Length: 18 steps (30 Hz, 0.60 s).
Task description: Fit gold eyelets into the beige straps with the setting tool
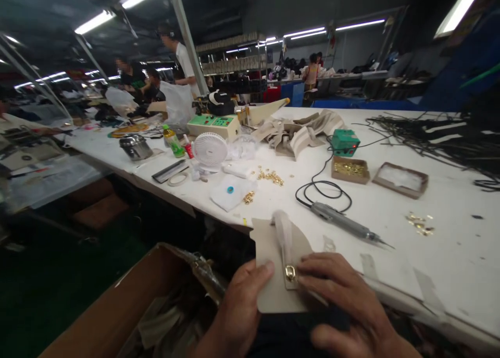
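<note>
A beige leather piece (273, 254) with a strap and a small gold buckle (290, 272) lies at the near edge of the white table (449, 243). My left hand (240, 308) grips its left side, thumb pressed on top. My right hand (344, 301) holds its right side, fingers curled, index fingertip beside the buckle. A grey electric screwdriver (344, 224) with a black cord lies just beyond on the table.
An open cardboard box (128, 306) sits below left. On the table are a small white fan (210, 150), loose gold fittings (270, 177), two shallow trays (400, 179), a green box (344, 141), beige pieces (300, 131) and black straps (433, 134). People work at the far tables.
</note>
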Each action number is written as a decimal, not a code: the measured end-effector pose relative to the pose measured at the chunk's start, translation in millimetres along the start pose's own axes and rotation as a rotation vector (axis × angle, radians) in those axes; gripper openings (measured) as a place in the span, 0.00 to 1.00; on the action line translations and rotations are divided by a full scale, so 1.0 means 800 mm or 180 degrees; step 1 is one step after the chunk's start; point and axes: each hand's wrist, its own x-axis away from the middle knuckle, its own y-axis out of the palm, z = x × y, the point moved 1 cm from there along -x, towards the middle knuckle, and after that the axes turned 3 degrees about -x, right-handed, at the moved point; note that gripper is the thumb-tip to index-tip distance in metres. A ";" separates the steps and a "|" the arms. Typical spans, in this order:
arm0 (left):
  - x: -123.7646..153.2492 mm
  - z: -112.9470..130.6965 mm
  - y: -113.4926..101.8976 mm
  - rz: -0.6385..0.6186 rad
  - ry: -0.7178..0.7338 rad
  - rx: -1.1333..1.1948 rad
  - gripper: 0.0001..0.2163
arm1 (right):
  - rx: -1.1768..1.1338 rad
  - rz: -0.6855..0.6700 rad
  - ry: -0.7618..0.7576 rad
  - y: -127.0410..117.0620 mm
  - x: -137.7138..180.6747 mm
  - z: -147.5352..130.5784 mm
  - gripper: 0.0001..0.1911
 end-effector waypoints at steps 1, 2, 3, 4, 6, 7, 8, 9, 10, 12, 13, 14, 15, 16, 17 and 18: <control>0.000 -0.004 0.003 -0.0046 0.0007 -0.0094 0.19 | 0.0024 0.0109 0.0181 0.004 0.002 0.000 0.17; 0.000 -0.007 0.005 -0.0075 0.0023 -0.0213 0.19 | 0.0085 0.0211 0.0377 0.009 0.004 0.001 0.13; 0.000 -0.010 0.008 -0.0066 0.0060 -0.0362 0.19 | 0.0165 0.0292 0.0573 0.016 0.006 0.003 0.10; 0.001 -0.011 0.009 -0.0030 0.0111 -0.0536 0.19 | 0.0240 0.0350 0.0718 0.022 0.008 0.004 0.10; 0.001 -0.013 0.012 0.0085 0.0263 -0.0888 0.20 | 0.0325 0.0366 0.0863 0.033 0.012 0.006 0.10; 0.001 -0.013 0.013 0.0126 0.0344 -0.1021 0.20 | 0.0330 0.0354 0.0895 0.037 0.013 0.007 0.10; 0.001 -0.013 0.013 0.0140 0.0406 -0.1114 0.20 | 0.0296 0.0346 0.0922 0.039 0.014 0.007 0.09; 0.001 -0.014 0.013 0.0136 0.0452 -0.1177 0.20 | 0.0211 0.0343 0.0971 0.041 0.014 0.007 0.08; 0.000 -0.014 0.013 0.0124 0.0473 -0.1218 0.21 | 0.0078 0.0345 0.1053 0.041 0.014 0.007 0.07; -0.001 -0.017 0.012 0.0131 0.0464 -0.1254 0.22 | -0.0270 0.0348 0.1323 0.041 0.014 0.007 0.04; -0.002 -0.018 0.011 0.0142 0.0448 -0.1254 0.22 | -0.0452 0.0336 0.1477 0.041 0.013 0.007 0.04; -0.003 -0.020 0.010 0.0152 0.0435 -0.1251 0.23 | -0.0613 0.0320 0.1620 0.040 0.013 0.008 0.05; -0.004 -0.021 0.008 0.0161 0.0425 -0.1250 0.23 | -0.0747 0.0287 0.1734 0.040 0.013 0.010 0.07; -0.005 -0.022 0.007 0.0166 0.0410 -0.1258 0.23 | -0.0851 0.0237 0.1804 0.039 0.013 0.011 0.07; -0.006 -0.023 0.006 0.0170 0.0388 -0.1266 0.22 | -0.0928 0.0174 0.1818 0.038 0.012 0.013 0.08; -0.006 -0.024 0.005 0.0173 0.0356 -0.1268 0.22 | -0.0983 0.0102 0.1781 0.038 0.012 0.015 0.07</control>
